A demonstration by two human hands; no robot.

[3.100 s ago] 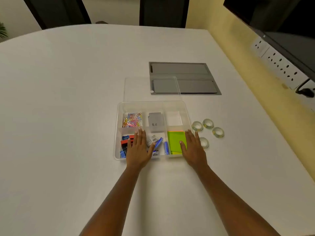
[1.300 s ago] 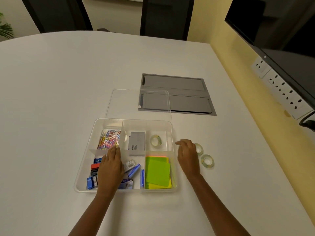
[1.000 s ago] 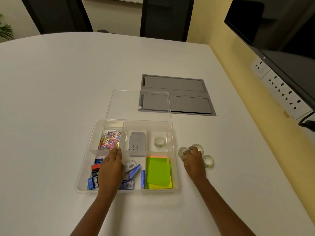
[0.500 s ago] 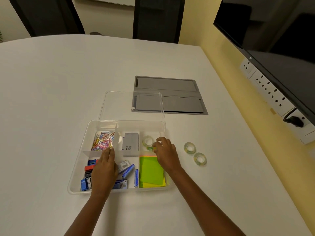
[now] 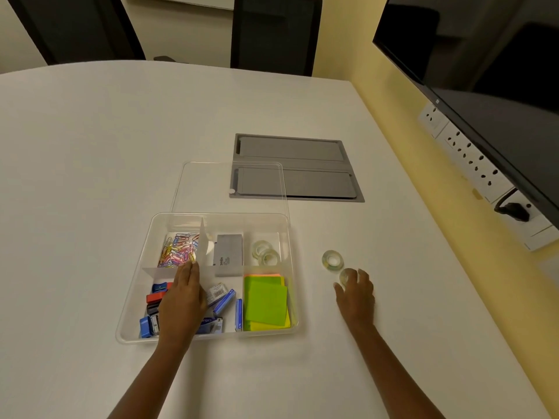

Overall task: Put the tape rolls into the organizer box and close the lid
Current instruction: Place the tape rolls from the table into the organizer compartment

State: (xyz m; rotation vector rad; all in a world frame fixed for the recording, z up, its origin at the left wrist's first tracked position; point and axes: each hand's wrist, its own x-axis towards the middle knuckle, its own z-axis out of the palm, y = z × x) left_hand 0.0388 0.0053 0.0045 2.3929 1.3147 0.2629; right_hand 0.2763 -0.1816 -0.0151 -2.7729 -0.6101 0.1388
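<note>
Two tape rolls (image 5: 332,260) remain outside; the right hand (image 5: 354,293), fingers apart, should pinch the nearer roll (image 5: 346,276) at its twelve o'clock while the left hand (image 5: 181,300), flat and open, steadies the organizer box (image 5: 133,300)

The left hand (image 5: 181,300) lies flat, palm down, fingers together and pointing forward, forearm stretching back toward the body. The right hand (image 5: 355,294) reaches forward, fingers spread and slightly curled; motion blur leaves its grip unclear.

I see two tape rolls (image 5: 265,253) in the box's (image 5: 133,300) far-right compartment, two more (image 5: 332,260) on the table (image 5: 90,146) to its right.
</note>
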